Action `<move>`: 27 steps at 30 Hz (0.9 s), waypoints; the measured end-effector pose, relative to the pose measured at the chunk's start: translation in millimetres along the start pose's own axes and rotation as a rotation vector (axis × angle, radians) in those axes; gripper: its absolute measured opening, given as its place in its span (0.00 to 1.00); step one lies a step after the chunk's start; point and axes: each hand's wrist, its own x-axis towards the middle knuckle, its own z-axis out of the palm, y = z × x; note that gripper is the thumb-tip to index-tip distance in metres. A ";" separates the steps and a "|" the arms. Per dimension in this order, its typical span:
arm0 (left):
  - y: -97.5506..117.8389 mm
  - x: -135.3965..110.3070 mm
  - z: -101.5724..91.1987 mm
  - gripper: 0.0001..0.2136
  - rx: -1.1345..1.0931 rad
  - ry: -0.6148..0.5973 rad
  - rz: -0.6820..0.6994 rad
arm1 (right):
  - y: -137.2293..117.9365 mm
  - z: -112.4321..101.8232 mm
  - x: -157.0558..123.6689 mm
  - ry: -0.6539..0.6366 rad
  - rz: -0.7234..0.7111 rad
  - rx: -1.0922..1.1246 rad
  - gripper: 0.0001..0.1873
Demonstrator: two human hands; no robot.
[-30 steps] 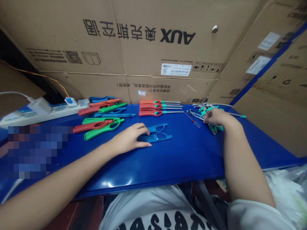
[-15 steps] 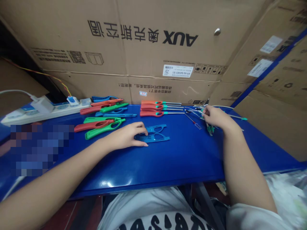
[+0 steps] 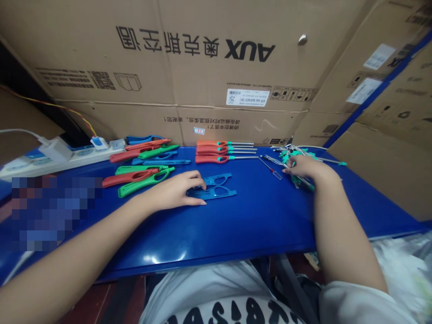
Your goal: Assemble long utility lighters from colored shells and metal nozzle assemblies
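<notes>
the largest thing before you is the brown cardboard [image 3: 202, 108], which stands along the back and right side of the blue bench [image 3: 219, 234] and closes the reach there. on the bench at your far left lies a white power strip [image 3: 84, 154] with plugs and cables, so that end is crowded; a patch near it is pixelated, and i cannot tell what is under it.

next come the loose shells [image 3: 128, 178], several in red, green and blue, heaped on the left; none of them shows a rod. three red handles [image 3: 207, 159] lie side by side at the back, each with a metal rod, and i would judge these to be fitted already. the two blue shells [image 3: 209, 195] lie in the middle of the bench, also without rods, so by my judgement they are unfinished.

your left hand [image 3: 182, 189] rests over their left ends, with its fingers curved and spread and the thumb apart. your right hand [image 3: 305, 165] has bent fingers in the tangled pile of rods [image 3: 286, 157]; i cannot tell if it pinches one. the smallest, a thin screwdriver [image 3: 277, 174], lies just beside this pile, between your hands.
</notes>
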 end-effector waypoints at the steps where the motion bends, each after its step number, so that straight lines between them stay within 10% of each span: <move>1: 0.3 -0.2 -0.3 0.20 0.005 -0.002 -0.001 | -0.2 -1.1 0.6 -0.020 0.027 0.001 0.05; 10: 1.5 -1.0 -2.0 0.21 0.025 -0.007 0.008 | -2.5 -2.4 0.4 -0.112 0.137 -0.034 0.05; 19: 4.7 -1.8 -3.5 0.18 0.054 -0.005 0.016 | -5.4 -2.8 -0.3 0.155 0.146 0.037 0.06; 27: 0.7 -5.5 -9.4 0.14 0.079 -0.054 0.024 | -32.5 -5.6 -14.1 0.062 -0.345 0.586 0.05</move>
